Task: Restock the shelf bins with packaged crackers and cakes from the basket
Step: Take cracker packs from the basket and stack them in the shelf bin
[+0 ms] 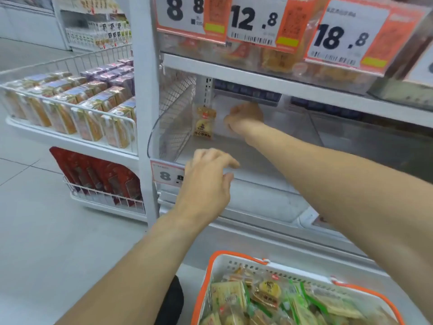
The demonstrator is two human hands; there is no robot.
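Head: basket [222, 270] w/ cracker pkts [276, 301]; bin [168, 127] holds one cake [204, 121].

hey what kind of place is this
Most likely a snack aisle in a grocery shop: big price tags hang on the shelf, and a basket holds wrapped crackers.

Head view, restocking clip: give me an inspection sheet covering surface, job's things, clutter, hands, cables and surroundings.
Surface: clear shelf bin, nearly bare, floor visible.
Job's things: one yellow packet standing upright at the bin's back left; basket with orange rim below, full of wrapped crackers and cakes.
Clutter: nothing seen.
Hands: right hand deep in the bin, fingers curled, grip contents hidden; left hand at the bin's front edge, fingers relaxed, holding nothing.
Cables: nothing seen.
Surroundings: price tags reading 8.8, 12.8, 18.8 above; wire rack of boxed snacks to the left; tiled floor.
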